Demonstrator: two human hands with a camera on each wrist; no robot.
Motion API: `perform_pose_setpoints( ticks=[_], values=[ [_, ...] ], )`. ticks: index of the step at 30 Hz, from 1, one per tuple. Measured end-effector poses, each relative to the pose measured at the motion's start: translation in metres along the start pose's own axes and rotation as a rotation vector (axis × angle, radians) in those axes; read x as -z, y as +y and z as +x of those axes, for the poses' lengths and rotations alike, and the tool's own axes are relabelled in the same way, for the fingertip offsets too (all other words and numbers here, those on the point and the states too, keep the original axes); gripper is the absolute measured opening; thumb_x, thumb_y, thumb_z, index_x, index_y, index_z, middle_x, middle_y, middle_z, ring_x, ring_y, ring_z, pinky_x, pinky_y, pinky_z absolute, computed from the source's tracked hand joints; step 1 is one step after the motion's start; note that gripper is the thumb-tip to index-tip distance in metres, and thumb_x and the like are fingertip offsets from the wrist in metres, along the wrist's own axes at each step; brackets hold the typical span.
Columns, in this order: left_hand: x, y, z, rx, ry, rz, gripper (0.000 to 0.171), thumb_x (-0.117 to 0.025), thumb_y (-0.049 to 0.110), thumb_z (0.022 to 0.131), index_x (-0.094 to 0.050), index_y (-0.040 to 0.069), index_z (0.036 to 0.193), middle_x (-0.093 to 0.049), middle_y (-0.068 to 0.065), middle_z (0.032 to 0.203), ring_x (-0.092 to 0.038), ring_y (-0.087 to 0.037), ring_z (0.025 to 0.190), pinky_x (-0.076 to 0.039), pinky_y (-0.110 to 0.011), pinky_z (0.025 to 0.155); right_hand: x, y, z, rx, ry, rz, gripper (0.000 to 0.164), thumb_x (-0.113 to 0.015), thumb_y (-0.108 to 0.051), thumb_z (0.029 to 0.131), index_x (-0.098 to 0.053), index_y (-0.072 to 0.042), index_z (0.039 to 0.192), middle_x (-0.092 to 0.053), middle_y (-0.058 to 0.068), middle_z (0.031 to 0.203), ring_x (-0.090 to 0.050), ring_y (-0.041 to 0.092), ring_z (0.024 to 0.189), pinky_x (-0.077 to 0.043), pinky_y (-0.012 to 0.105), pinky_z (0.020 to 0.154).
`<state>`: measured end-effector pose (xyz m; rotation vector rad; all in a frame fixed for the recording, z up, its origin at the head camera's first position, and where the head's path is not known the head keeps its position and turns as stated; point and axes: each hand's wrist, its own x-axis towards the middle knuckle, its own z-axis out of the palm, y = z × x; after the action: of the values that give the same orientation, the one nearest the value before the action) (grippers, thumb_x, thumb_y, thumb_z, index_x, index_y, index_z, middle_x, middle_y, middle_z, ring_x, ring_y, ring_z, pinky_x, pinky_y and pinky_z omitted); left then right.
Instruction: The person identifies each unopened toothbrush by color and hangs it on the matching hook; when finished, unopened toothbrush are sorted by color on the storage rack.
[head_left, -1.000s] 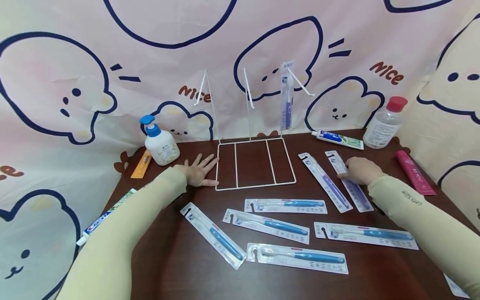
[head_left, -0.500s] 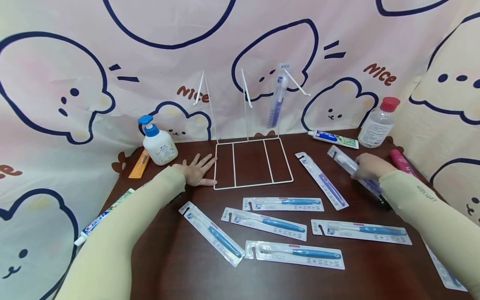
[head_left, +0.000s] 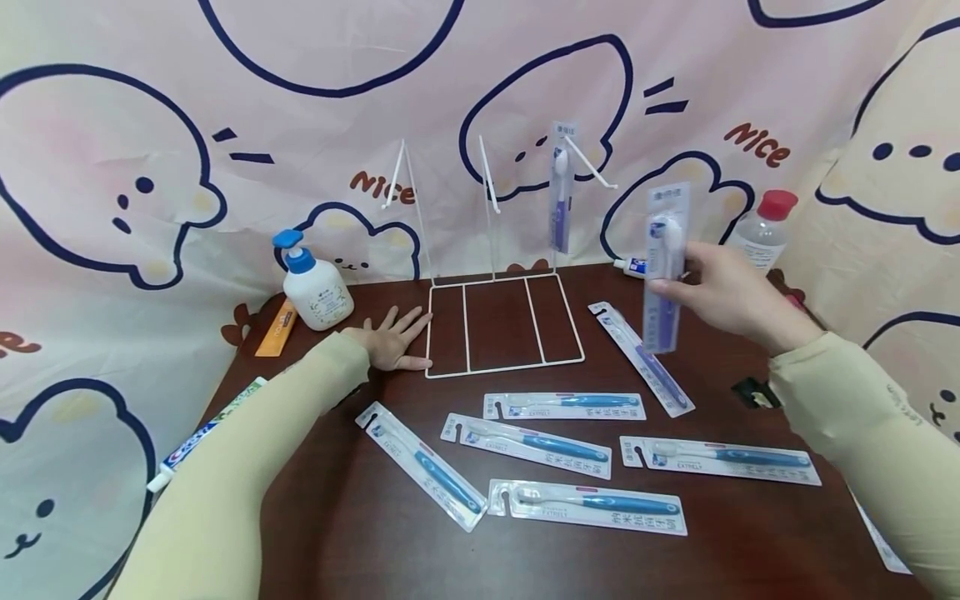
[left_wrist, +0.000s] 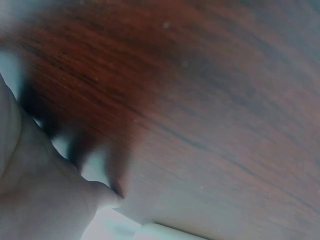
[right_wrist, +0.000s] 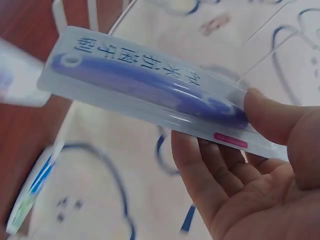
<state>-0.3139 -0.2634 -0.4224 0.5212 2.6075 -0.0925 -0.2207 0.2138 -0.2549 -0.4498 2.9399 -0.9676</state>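
My right hand (head_left: 723, 292) pinches a packaged purple toothbrush (head_left: 666, 271) between thumb and fingers, upright above the table. In the right wrist view its purple handle (right_wrist: 150, 87) shows through the clear pack. My left hand (head_left: 390, 340) rests with fingers spread on the table, its fingertips at the left side of the white wire rack (head_left: 467, 333). Another packaged purple toothbrush (head_left: 561, 192) hangs from the rack's right hook. A second purple pack (head_left: 643, 358) lies on the table to the right of the rack, below the held one.
Several packaged blue toothbrushes (head_left: 566, 406) lie in front of the rack. A pump bottle (head_left: 318, 292) and an orange tube (head_left: 277, 329) stand and lie at left. A toothpaste tube (head_left: 630, 267) and a red-capped bottle (head_left: 761, 233) are at back right, partly hidden.
My right hand has lifted the purple toothbrush pack off the table and turned it upright, moving up and slightly left. The hanging pack swung a little. My left hand has stayed in place.
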Motion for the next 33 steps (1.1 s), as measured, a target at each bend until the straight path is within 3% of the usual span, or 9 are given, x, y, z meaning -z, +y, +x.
perform_pose_setpoints(
  ticks=[4, 8, 14, 21, 29, 33],
  values=[
    [0.0, 0.001, -0.002, -0.004, -0.006, -0.005, 0.104, -0.029, 0.086, 0.07, 0.016, 0.03, 0.145, 0.018, -0.002, 0.152, 0.009, -0.041, 0.135, -0.005, -0.071, 0.094, -0.011, -0.025, 0.008, 0.055, 0.002, 0.055, 0.061, -0.058, -0.044, 0.087, -0.042, -0.008, 0.134, -0.053, 0.018, 0.122, -0.054, 0.039, 0.105, -0.043, 0.057, 0.082],
    [0.0, 0.003, -0.005, -0.008, -0.001, 0.001, 0.103, -0.029, 0.084, 0.072, 0.015, 0.028, 0.146, 0.017, -0.002, 0.152, 0.008, -0.04, 0.135, -0.005, -0.071, 0.094, -0.014, -0.035, 0.02, 0.064, -0.004, 0.075, 0.063, -0.057, -0.045, 0.087, -0.04, -0.011, 0.137, -0.053, 0.016, 0.123, -0.054, 0.037, 0.107, -0.043, 0.056, 0.083],
    [0.003, 0.007, -0.009, -0.03, 0.03, 0.014, 0.1, -0.03, 0.081, 0.075, 0.012, 0.024, 0.147, 0.014, -0.006, 0.153, 0.007, -0.043, 0.134, -0.007, -0.073, 0.092, -0.017, -0.034, 0.038, 0.038, -0.034, 0.11, 0.062, -0.056, -0.044, 0.088, -0.039, -0.012, 0.137, -0.052, 0.014, 0.125, -0.053, 0.034, 0.109, -0.042, 0.055, 0.085],
    [0.004, 0.003, -0.001, -0.009, 0.015, 0.016, 0.103, -0.027, 0.085, 0.071, 0.016, 0.029, 0.145, 0.019, -0.001, 0.152, 0.01, -0.039, 0.135, -0.003, -0.071, 0.094, -0.025, -0.026, 0.06, 0.059, -0.059, 0.16, 0.056, -0.055, -0.037, 0.09, -0.039, -0.012, 0.138, -0.051, 0.013, 0.125, -0.053, 0.032, 0.109, -0.046, 0.049, 0.081],
    [0.009, 0.01, -0.011, -0.02, 0.031, 0.034, 0.1, -0.031, 0.08, 0.076, 0.013, 0.025, 0.147, 0.015, -0.004, 0.152, 0.007, -0.042, 0.135, -0.008, -0.071, 0.093, -0.033, -0.03, 0.106, 0.062, -0.123, 0.196, 0.058, -0.046, -0.034, 0.095, -0.024, -0.016, 0.146, -0.043, 0.015, 0.136, -0.049, 0.031, 0.116, -0.042, 0.047, 0.089],
    [0.005, 0.008, -0.013, -0.026, 0.051, 0.035, 0.099, -0.031, 0.079, 0.077, 0.011, 0.024, 0.147, 0.014, -0.005, 0.153, 0.006, -0.042, 0.135, -0.01, -0.072, 0.093, -0.036, -0.033, 0.13, 0.073, -0.149, 0.23, 0.058, -0.043, -0.027, 0.098, -0.017, -0.017, 0.148, -0.038, 0.018, 0.14, -0.046, 0.034, 0.119, -0.042, 0.046, 0.091]
  ],
)
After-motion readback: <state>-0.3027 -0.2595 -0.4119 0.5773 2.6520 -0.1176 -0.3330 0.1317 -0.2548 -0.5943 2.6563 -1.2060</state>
